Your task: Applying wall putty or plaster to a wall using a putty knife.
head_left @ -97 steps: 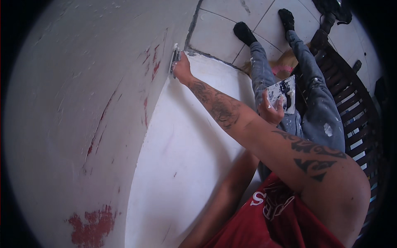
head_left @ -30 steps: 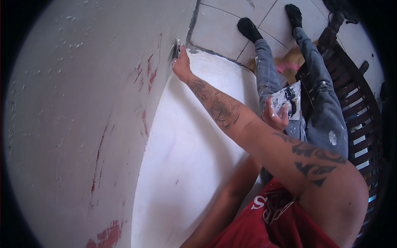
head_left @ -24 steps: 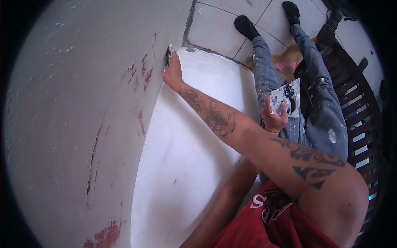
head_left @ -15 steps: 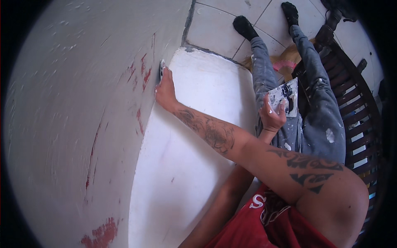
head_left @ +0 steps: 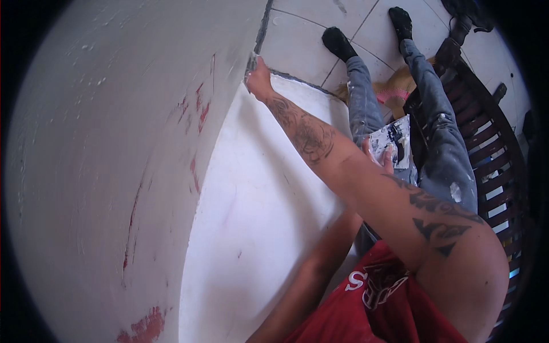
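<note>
My tattooed right arm reaches far to the upper left. At its end my right hand (head_left: 259,80) is closed around a flat, putty-smeared scraper (head_left: 251,64), mostly hidden by the fingers. The scraper is at the edge of the grey wall (head_left: 103,143), where it meets the white surface (head_left: 246,200) and the tiled floor. My left hand (head_left: 384,159), partly covered by the right forearm, grips a squarish plate (head_left: 400,134) smeared with white putty, held over my legs.
Red scuffs (head_left: 201,108) and long scratches mark the grey wall. On the right stands a dark slatted wooden bench (head_left: 496,183). A tan furry shape (head_left: 405,79) with a pink band lies between my grey-trousered legs (head_left: 449,154). Light floor tiles (head_left: 297,43) spread beyond.
My right hand and scraper have slid farther away along the wall's edge, toward the floor corner. The left hand's plate has hardly moved; the right forearm now covers more of that hand.
</note>
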Available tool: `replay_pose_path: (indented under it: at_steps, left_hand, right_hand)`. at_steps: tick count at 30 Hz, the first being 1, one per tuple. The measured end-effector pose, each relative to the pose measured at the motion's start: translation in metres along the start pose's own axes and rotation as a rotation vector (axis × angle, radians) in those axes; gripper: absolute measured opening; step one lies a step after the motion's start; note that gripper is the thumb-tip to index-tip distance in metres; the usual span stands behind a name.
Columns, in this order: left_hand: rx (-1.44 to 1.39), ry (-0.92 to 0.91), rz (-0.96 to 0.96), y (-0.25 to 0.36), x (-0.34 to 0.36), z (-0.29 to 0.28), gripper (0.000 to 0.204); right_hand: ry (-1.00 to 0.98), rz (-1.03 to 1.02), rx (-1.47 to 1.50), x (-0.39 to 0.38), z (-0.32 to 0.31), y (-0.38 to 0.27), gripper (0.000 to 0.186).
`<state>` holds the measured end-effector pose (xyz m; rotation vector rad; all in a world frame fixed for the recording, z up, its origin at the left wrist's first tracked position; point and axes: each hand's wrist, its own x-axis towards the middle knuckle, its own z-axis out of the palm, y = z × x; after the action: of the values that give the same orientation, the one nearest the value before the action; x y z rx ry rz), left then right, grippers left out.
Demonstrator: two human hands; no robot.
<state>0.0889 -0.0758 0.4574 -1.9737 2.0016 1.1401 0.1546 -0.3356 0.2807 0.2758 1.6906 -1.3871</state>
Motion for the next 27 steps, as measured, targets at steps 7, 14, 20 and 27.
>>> replay_pose_path:
  at_steps: [7,14,20,27]
  left_hand:
    - [-0.168,-0.045,0.046,-0.002,0.005,0.002,0.053]
    - [-0.422,-0.164,0.059,0.000,0.010,0.000,0.046]
    - [-0.382,-0.087,0.147,-0.007,0.006,-0.001,0.052]
    - [-0.351,0.203,-0.033,0.012,0.002,-0.024,0.059]
  right_hand:
    - [0.049,-0.102,-0.208,-0.027,0.016,-0.040,0.043]
    - [-0.141,-0.007,-0.149,-0.093,0.013,-0.078,0.051]
    - [-0.334,-0.092,-0.205,-0.169,-0.020,-0.114,0.052]
    - [-0.797,0.169,0.040,-0.199,-0.179,-0.231,0.063]
